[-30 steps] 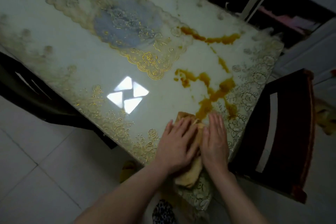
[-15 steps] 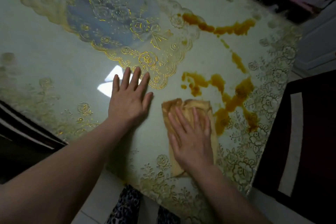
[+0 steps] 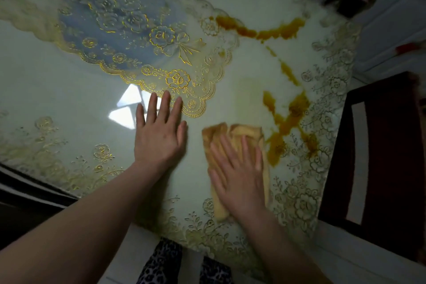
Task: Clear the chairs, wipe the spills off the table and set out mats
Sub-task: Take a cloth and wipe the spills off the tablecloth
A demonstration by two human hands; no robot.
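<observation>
My right hand (image 3: pixel 239 173) presses flat on a folded yellow cloth (image 3: pixel 235 131) near the table's front right corner. An orange-brown spill (image 3: pixel 290 117) spreads just right of the cloth, and a second streak of spill (image 3: pixel 260 30) lies farther back. My left hand (image 3: pixel 160 134) rests flat on the glossy white table (image 3: pixel 57 104) with straight fingers, left of the cloth, its fingertips touching the edge of a lace mat (image 3: pixel 129 30) with blue centre and gold flowers.
A dark wooden chair (image 3: pixel 380 157) stands close against the table's right side. Another dark chair (image 3: pixel 23 203) sits under the left front edge. Gold floral trim runs along the table's borders. White floor tiles lie below.
The left hand left the cloth and went flat on the table to its left. The right hand pushed the cloth across the table, and the spill's left patch is gone, leaving a faint smear.
</observation>
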